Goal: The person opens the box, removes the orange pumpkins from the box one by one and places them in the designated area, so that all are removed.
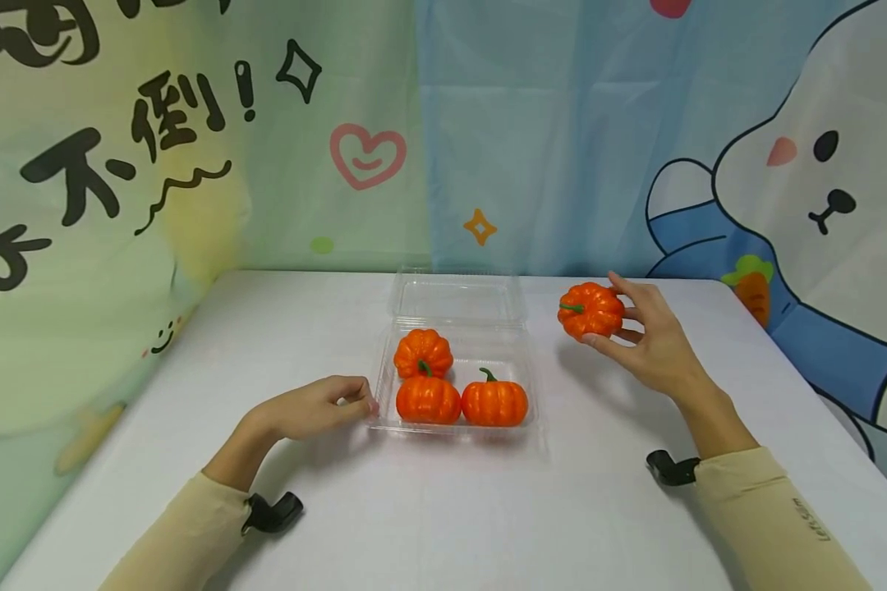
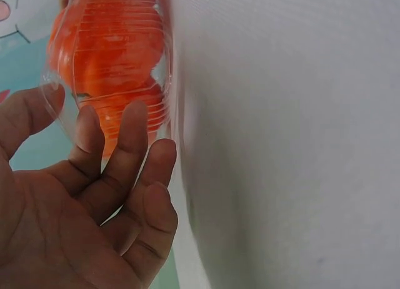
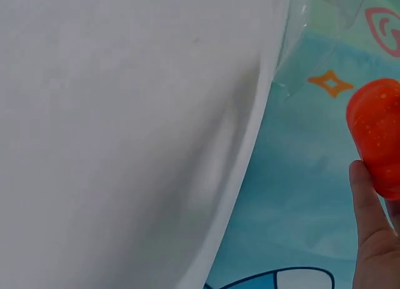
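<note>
An orange toy pumpkin [image 1: 588, 311] with a green stem is gripped between the thumb and fingers of my right hand [image 1: 654, 338], raised above the table on the right. In the right wrist view, that pumpkin [image 3: 379, 136] shows at the right edge. My left hand [image 1: 318, 408] pinches the front left corner of a clear plastic clamshell box [image 1: 513, 359]. Thumb and fingertips meet its rim and side wall in the left wrist view. Inside the box sit three more orange pumpkins: one behind [image 1: 423, 351], one front left [image 1: 429, 400] and one front right [image 1: 494, 403].
The box's clear lid [image 1: 458, 295] lies folded back toward the table's far edge. A white cloth covers the table [image 1: 443, 509]. Behind it hangs a printed curtain [image 1: 547, 148] with a cartoon bear and lettering. Black wrist cameras [image 1: 273, 514] sit on both sleeves.
</note>
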Demonstrator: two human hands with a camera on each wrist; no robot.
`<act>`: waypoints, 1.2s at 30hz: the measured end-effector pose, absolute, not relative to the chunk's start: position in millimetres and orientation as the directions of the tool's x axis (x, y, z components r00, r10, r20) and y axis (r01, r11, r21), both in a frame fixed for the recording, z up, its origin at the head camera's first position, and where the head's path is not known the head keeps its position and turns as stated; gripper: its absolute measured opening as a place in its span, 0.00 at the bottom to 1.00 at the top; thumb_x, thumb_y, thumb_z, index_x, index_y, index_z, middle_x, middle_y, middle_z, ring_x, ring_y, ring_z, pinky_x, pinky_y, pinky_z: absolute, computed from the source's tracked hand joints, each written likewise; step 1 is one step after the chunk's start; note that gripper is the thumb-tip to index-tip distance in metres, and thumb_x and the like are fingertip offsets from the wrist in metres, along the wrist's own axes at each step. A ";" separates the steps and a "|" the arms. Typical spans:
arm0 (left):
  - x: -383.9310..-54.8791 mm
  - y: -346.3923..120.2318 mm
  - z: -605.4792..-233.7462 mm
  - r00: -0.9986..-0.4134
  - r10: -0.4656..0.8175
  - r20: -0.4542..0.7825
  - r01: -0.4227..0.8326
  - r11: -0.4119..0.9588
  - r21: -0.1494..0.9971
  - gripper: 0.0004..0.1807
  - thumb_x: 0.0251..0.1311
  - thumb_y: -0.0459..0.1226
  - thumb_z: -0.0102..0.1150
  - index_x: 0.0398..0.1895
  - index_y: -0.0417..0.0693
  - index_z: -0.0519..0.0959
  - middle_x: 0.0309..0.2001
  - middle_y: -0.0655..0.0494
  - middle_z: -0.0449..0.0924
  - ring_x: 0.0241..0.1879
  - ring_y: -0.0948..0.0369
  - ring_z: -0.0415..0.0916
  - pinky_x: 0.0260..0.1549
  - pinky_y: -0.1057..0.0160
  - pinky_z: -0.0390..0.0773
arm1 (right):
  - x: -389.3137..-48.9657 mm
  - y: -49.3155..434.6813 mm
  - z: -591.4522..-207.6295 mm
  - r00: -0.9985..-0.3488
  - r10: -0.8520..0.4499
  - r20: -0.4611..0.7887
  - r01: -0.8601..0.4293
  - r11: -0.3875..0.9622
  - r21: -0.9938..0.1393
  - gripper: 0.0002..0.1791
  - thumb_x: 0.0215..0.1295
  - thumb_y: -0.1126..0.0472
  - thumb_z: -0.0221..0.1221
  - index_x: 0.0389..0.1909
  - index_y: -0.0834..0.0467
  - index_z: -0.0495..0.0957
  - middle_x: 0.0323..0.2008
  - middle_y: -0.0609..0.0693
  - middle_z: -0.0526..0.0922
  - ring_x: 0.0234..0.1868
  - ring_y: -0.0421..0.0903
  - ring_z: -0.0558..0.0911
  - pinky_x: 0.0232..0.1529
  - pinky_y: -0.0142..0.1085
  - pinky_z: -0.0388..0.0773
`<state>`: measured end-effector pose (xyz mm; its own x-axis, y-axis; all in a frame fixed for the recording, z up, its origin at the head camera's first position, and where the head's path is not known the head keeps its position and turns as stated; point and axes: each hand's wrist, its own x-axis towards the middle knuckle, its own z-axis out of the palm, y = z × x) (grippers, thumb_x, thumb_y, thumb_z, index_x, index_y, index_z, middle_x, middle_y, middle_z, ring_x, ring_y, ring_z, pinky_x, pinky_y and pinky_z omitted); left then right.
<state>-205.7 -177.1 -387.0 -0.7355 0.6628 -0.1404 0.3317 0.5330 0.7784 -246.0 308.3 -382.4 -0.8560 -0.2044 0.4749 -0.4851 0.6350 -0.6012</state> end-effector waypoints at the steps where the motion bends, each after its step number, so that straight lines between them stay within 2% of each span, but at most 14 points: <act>1: -205.8 -177.0 -386.9 -0.735 0.663 -0.142 0.331 0.534 0.778 0.11 0.75 0.40 0.50 0.37 0.45 0.77 0.37 0.53 0.78 0.37 0.59 0.68 0.39 0.64 0.66 | -246.5 311.4 -382.8 -0.859 -0.192 0.474 -0.476 0.640 -0.603 0.51 0.58 0.68 0.74 0.79 0.46 0.59 0.65 0.62 0.66 0.55 0.68 0.80 0.43 0.17 0.74; 8: -205.9 -176.8 -386.8 -0.738 0.660 -0.139 0.337 0.539 0.772 0.10 0.75 0.42 0.50 0.37 0.47 0.77 0.38 0.55 0.79 0.39 0.60 0.70 0.40 0.64 0.67 | -248.3 332.1 -384.7 -0.884 -0.111 0.454 -0.403 0.672 -0.621 0.42 0.61 0.62 0.73 0.75 0.53 0.65 0.65 0.63 0.63 0.58 0.67 0.74 0.43 0.11 0.68; 20: -207.8 -177.3 -386.7 -0.742 0.652 -0.158 0.333 0.562 0.757 0.10 0.75 0.42 0.49 0.38 0.49 0.78 0.38 0.56 0.80 0.41 0.59 0.71 0.43 0.63 0.68 | -246.4 354.9 -388.7 -0.904 -0.088 0.419 -0.343 0.734 -0.586 0.43 0.61 0.58 0.73 0.74 0.61 0.63 0.67 0.64 0.68 0.62 0.64 0.71 0.42 0.09 0.63; 26: -207.8 -177.7 -388.2 -0.744 0.647 -0.167 0.323 0.567 0.758 0.10 0.75 0.42 0.49 0.39 0.49 0.79 0.40 0.56 0.81 0.44 0.57 0.72 0.45 0.61 0.68 | -247.0 368.9 -388.7 -0.926 -0.061 0.373 -0.290 0.748 -0.597 0.45 0.63 0.55 0.72 0.75 0.63 0.60 0.69 0.66 0.66 0.63 0.67 0.69 0.42 0.08 0.63; 31: -207.8 -177.8 -389.5 -0.738 0.654 -0.164 0.319 0.553 0.770 0.12 0.76 0.42 0.50 0.39 0.46 0.78 0.39 0.53 0.80 0.40 0.58 0.71 0.42 0.63 0.68 | -246.3 379.3 -389.7 -0.939 -0.032 0.342 -0.249 0.749 -0.614 0.45 0.65 0.52 0.71 0.76 0.62 0.59 0.68 0.67 0.64 0.64 0.70 0.69 0.41 0.09 0.65; 36: -208.2 -177.0 -387.9 -0.733 0.661 -0.161 0.327 0.550 0.768 0.12 0.76 0.43 0.51 0.38 0.45 0.78 0.38 0.52 0.79 0.39 0.59 0.70 0.41 0.64 0.67 | -245.7 388.8 -390.3 -0.948 0.013 0.319 -0.201 0.750 -0.630 0.46 0.65 0.50 0.71 0.75 0.64 0.59 0.68 0.68 0.63 0.64 0.71 0.68 0.39 0.08 0.63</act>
